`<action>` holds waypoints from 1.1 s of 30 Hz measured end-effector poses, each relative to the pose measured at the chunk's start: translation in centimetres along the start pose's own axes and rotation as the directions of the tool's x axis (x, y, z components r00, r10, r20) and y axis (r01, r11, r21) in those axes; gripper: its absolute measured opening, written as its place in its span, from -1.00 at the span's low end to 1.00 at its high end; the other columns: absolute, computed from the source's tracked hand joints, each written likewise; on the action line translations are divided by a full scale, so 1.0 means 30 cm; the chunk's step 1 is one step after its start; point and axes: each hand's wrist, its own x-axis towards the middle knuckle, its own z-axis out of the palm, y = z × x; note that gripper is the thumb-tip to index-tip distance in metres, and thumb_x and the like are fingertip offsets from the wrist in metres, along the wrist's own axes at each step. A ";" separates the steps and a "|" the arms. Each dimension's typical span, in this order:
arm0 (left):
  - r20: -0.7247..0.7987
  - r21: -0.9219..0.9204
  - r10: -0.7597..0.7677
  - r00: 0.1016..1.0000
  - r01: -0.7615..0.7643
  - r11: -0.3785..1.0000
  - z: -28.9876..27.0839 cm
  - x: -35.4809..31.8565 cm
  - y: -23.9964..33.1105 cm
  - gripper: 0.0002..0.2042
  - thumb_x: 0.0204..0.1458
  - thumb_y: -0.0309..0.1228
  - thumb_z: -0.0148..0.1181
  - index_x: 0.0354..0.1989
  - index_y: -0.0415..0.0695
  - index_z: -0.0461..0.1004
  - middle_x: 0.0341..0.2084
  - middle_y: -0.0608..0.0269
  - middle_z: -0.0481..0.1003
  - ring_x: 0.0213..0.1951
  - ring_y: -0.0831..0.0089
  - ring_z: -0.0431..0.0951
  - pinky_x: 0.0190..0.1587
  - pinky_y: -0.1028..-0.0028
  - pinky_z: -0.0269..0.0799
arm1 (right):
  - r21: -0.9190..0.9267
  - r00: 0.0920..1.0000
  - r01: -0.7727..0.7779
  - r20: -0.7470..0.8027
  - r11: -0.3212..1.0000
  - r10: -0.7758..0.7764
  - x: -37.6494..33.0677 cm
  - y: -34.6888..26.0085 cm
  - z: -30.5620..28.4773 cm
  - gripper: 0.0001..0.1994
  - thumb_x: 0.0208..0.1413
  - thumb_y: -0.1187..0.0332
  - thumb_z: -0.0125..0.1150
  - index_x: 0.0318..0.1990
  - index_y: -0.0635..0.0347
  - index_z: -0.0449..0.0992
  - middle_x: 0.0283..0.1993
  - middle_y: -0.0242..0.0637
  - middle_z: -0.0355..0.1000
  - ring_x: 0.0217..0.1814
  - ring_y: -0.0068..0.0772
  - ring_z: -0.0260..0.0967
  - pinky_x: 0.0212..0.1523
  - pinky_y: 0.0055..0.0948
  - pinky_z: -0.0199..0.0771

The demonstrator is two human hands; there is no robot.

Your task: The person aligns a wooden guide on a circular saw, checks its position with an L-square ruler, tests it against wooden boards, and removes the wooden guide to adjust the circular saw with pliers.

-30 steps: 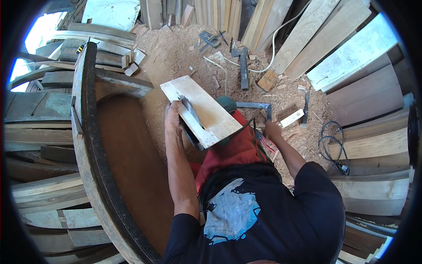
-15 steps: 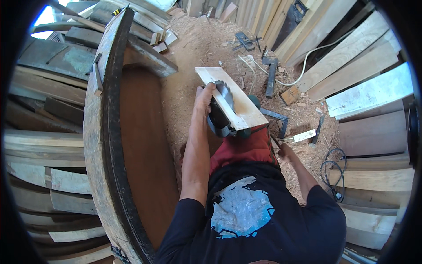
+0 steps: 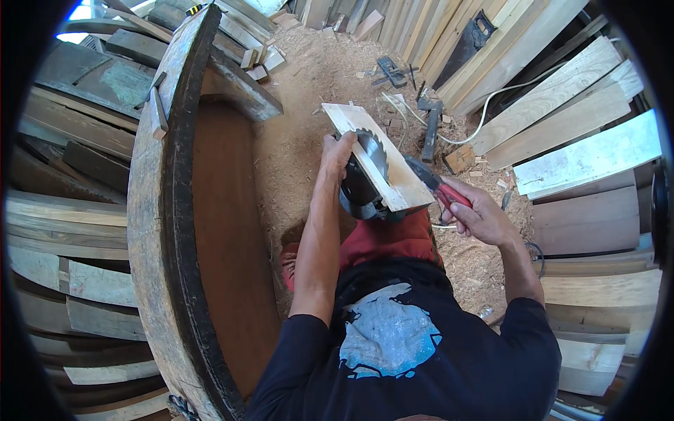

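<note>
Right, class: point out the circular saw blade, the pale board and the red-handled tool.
circular saw blade [image 3: 373, 156], head view, on its toothed disc.
pale board [image 3: 351, 118], head view, on its far end.
red-handled tool [image 3: 449, 195], head view, on its red grip.

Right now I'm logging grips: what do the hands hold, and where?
Left hand grips the circular saw at its body by the blade; right hand holds its red-and-black handle.

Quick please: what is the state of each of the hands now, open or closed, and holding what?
Left hand: closed on the circular saw mounted to the pale board.
Right hand: closed on the red-handled tool.
</note>
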 end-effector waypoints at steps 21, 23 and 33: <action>-0.070 0.073 0.100 0.992 -0.095 0.993 0.002 0.064 -0.072 -0.48 -0.06 -0.34 0.18 0.04 -0.35 0.20 -0.30 -0.01 0.45 -0.40 0.27 0.55 -0.43 0.25 0.58 | -0.383 0.996 0.006 0.081 0.924 0.027 0.039 -0.039 0.004 -0.41 0.21 0.48 0.06 0.42 -0.02 0.20 -0.17 -0.12 0.49 -0.28 -0.33 0.46 -0.11 -0.29 0.50; -0.075 0.068 0.099 0.992 -0.094 0.993 0.010 0.066 -0.076 -0.49 -0.05 -0.34 0.19 0.03 -0.37 0.21 -0.30 -0.01 0.46 -0.42 0.28 0.55 -0.45 0.26 0.57 | -0.226 0.993 -0.109 -0.058 0.968 0.098 0.031 -0.013 0.015 -0.40 0.19 0.45 0.09 0.42 -0.08 0.20 -0.18 -0.11 0.50 -0.31 -0.31 0.46 -0.11 -0.25 0.49; 0.069 -0.011 0.108 0.992 -0.108 0.994 -0.027 0.080 -0.066 -0.49 -0.04 -0.35 0.23 0.02 -0.45 0.28 -0.28 -0.03 0.51 -0.40 0.29 0.59 -0.39 0.29 0.57 | -0.355 0.949 -0.098 -0.314 0.930 -0.020 0.151 0.404 -0.062 -0.42 0.25 0.32 0.05 0.43 -0.09 0.14 -0.24 -0.10 0.54 -0.28 -0.10 0.52 -0.19 -0.15 0.51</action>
